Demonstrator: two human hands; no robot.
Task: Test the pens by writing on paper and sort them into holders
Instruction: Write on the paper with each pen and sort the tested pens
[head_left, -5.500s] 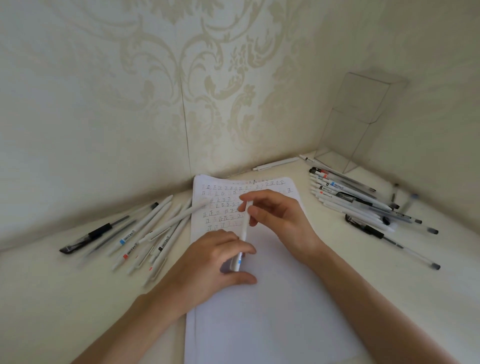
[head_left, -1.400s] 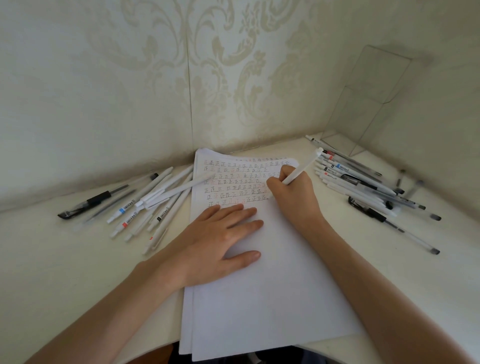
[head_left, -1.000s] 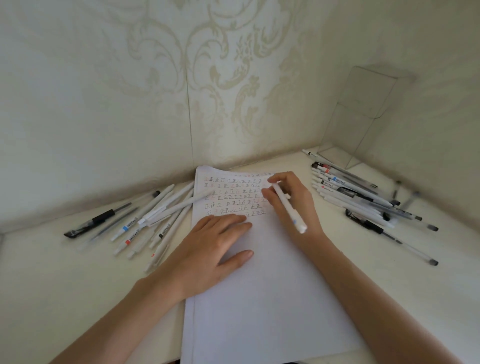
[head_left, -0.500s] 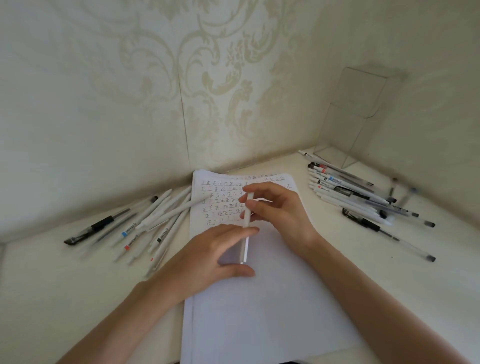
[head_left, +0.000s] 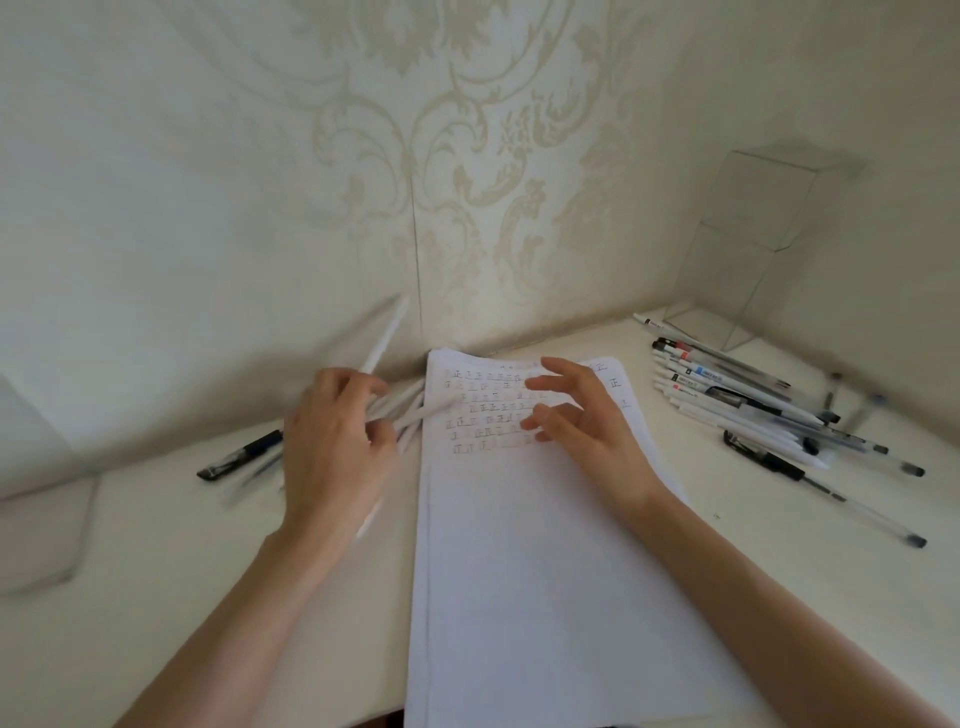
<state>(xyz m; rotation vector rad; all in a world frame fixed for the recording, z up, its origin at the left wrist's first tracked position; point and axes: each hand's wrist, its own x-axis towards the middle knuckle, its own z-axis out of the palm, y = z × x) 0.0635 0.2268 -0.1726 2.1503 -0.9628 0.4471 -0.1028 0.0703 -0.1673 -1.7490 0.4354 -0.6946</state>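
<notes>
one white pen passed from right hand to left hand.

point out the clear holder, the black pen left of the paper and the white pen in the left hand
clear holder (head_left: 743, 270), head view, on its front transparent wall
black pen (head_left: 241, 455), head view, middle of its dark barrel
white pen (head_left: 387, 332), head view, on the shaft above the left hand (head_left: 337, 441)
</notes>
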